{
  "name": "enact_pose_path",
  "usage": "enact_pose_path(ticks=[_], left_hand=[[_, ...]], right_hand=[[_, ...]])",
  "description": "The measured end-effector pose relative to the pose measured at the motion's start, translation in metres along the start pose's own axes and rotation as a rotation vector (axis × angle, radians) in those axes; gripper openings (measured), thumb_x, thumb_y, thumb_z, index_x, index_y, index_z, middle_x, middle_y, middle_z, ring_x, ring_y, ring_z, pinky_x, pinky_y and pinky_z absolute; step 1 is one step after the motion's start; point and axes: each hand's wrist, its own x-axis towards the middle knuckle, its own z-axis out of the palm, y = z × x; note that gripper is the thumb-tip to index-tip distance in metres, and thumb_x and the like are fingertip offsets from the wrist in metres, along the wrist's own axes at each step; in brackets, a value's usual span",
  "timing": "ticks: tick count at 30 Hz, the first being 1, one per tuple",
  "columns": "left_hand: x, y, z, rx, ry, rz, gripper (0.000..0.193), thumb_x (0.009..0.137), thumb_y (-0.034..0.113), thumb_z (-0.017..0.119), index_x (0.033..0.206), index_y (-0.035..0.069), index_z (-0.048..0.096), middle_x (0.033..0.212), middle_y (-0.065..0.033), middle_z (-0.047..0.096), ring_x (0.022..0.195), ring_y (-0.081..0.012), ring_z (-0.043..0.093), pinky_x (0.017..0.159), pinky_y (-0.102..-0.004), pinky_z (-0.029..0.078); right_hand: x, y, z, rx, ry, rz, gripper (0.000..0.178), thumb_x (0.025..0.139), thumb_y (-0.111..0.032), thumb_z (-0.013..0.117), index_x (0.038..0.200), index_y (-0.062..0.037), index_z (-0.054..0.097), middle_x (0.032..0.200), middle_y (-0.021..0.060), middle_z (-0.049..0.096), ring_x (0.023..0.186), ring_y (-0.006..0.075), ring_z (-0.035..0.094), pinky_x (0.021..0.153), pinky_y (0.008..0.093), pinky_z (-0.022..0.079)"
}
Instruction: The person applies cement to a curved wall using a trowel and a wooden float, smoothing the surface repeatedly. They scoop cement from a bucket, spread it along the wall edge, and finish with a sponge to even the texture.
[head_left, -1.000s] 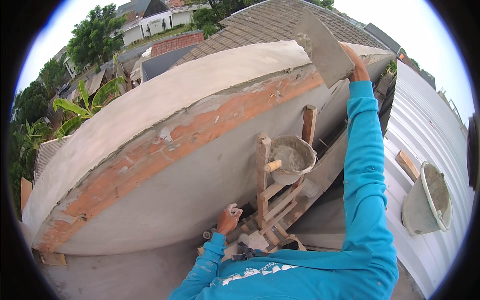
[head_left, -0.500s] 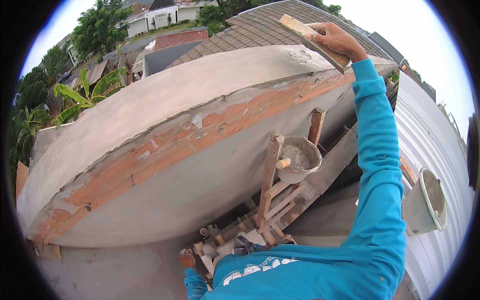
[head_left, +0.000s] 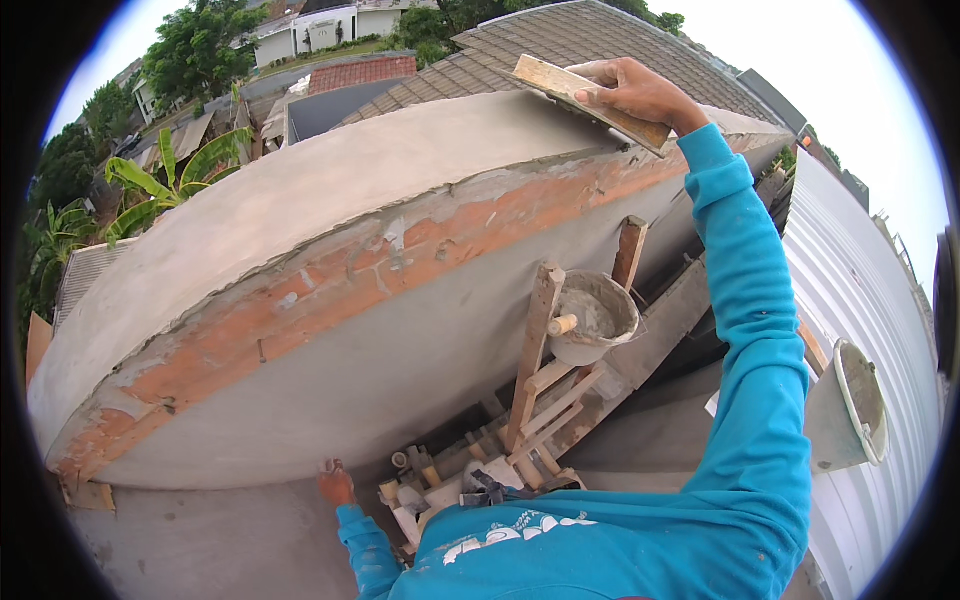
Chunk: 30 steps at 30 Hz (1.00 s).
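Note:
My right hand (head_left: 640,92), at the end of an outstretched arm, grips a wooden plastering float (head_left: 575,90). The float lies tilted against the upper edge of the wall's smooth grey plaster top (head_left: 330,185), at the far right end. Below that edge runs a strip of bare orange brick (head_left: 330,305) with ragged mortar patches. My left hand (head_left: 337,485) is low, close to the foot of the plastered wall face. Its fingers are small and blurred, so their closure does not show, and nothing can be made out in them.
A mortar bucket (head_left: 590,345) with a wooden handle sticking out sits by timber posts (head_left: 532,350). Another bucket (head_left: 845,410) stands right, beside corrugated white roofing (head_left: 870,290). Planks and wooden pieces (head_left: 545,430) lie below. Beyond the wall are a tiled roof and trees.
My right hand has brought the float left and down onto the wall's upper edge, covering the rough patch there. My left hand has risen and shifted left, nearer the wall's foot.

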Motion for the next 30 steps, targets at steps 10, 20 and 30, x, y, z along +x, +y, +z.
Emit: enact_pose_path(ticks=[10, 20, 30], left_hand=[[-0.06, -0.006, -0.004, -0.165, -0.022, -0.531, 0.04, 0.09, 0.013, 0.065, 0.123, -0.01, 0.059, 0.114, -0.0235, 0.067, 0.106, -0.0315, 0.066, 0.091, -0.0386, 0.053], [-0.095, -0.053, -0.006, -0.178, -0.156, -0.356, 0.044, 0.092, 0.018, 0.065, 0.124, -0.011, 0.057, 0.116, -0.023, 0.066, 0.106, -0.028, 0.066, 0.091, -0.0346, 0.053], [-0.051, -0.089, 0.011, -0.25, -0.2, -0.231, 0.045, 0.094, 0.019, 0.062, 0.128, -0.009, 0.054, 0.123, -0.0213, 0.064, 0.112, -0.0275, 0.064, 0.092, -0.0353, 0.052]], right_hand=[[0.009, 0.097, -0.04, -0.023, -0.037, 0.35, 0.047, 0.086, -0.031, 0.068, 0.129, -0.0123, 0.065, 0.11, 0.0144, 0.07, 0.098, 0.0237, 0.066, 0.091, 0.0347, 0.048], [0.007, 0.07, -0.02, 0.033, -0.046, 0.326, 0.05, 0.086, -0.033, 0.069, 0.129, -0.0084, 0.064, 0.11, 0.0137, 0.07, 0.097, 0.0215, 0.066, 0.091, 0.0322, 0.047], [0.014, -0.079, 0.014, -0.002, -0.092, 0.117, 0.049, 0.086, -0.033, 0.068, 0.127, -0.0056, 0.066, 0.104, 0.0136, 0.071, 0.091, 0.0206, 0.065, 0.087, 0.0315, 0.048]])
